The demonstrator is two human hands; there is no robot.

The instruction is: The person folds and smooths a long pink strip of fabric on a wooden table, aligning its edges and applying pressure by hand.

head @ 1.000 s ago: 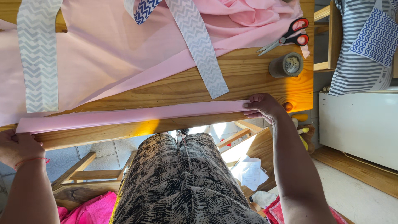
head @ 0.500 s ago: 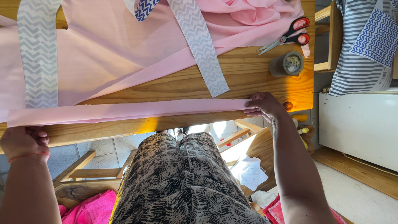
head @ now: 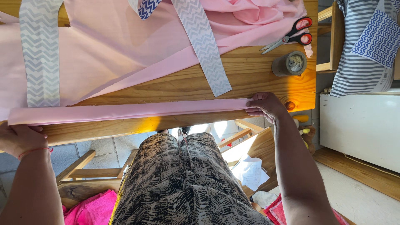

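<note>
Both hands stretch a long, smooth folded pink fabric strip (head: 129, 111) along the wooden table's (head: 258, 79) near edge, left hand (head: 18, 139) fingers curled pinching one end, right hand (head: 266, 106) fingers pressed together gripping the other

A pale wooden plank table (head: 266, 79) catches warm sunlight along its near edge. Beneath it, grey floor tiles (head: 104, 148) and wooden chair frames (head: 87, 173) sit in patchy sun. A white cabinet (head: 362, 125) stands beside a wooden baseboard (head: 358, 173).
</note>
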